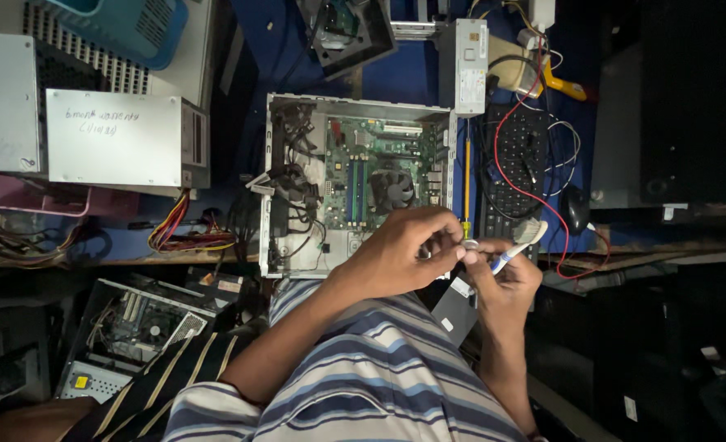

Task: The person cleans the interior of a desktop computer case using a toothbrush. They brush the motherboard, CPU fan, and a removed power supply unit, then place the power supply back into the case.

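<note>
Head view: a small round silvery part (470, 244) is pinched by the left hand (404, 250), while a toothbrush (520, 244) is gripped in the right hand (502, 282), touching it, above the open computer case (355, 184).

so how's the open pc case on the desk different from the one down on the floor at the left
The open case on the desk lies square in front of the hands, its green motherboard and round fan lit. The case on the floor sits lower, angled, dimmer and partly hidden by a sleeve. Both are open, boards exposed.
</note>
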